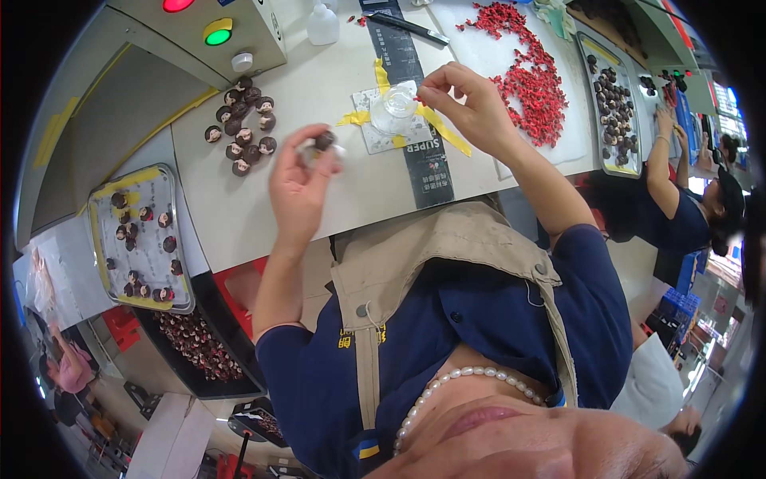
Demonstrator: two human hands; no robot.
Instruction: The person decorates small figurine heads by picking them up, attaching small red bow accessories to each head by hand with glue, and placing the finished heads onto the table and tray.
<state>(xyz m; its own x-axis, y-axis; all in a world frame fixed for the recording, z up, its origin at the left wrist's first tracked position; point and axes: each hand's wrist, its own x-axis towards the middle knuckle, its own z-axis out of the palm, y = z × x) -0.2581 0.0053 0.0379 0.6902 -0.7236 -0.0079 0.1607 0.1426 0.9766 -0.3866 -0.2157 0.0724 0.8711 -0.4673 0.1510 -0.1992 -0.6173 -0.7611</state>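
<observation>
My left hand [299, 188] is raised over the table with its fingers closed round a small doll head [324, 139] with dark brown hair. A blurred white bit shows beside the head at my fingers. My right hand [475, 108] pinches a tiny red piece [418, 99] at the right side of a clear round dish [389, 120]. The dish stands on a speckled square tile [369, 140] held down with yellow tape [447, 132]. Many similar red pieces [536, 100] lie spread on a white sheet to the right.
Several doll heads [243, 132] sit loose at the left, near a machine with a green button [217, 32]. Metal trays [188, 275] of heads flank the table. A white bottle [322, 25] and a black pen-like tool [408, 29] lie farther back. A co-worker [674, 195] works at the right.
</observation>
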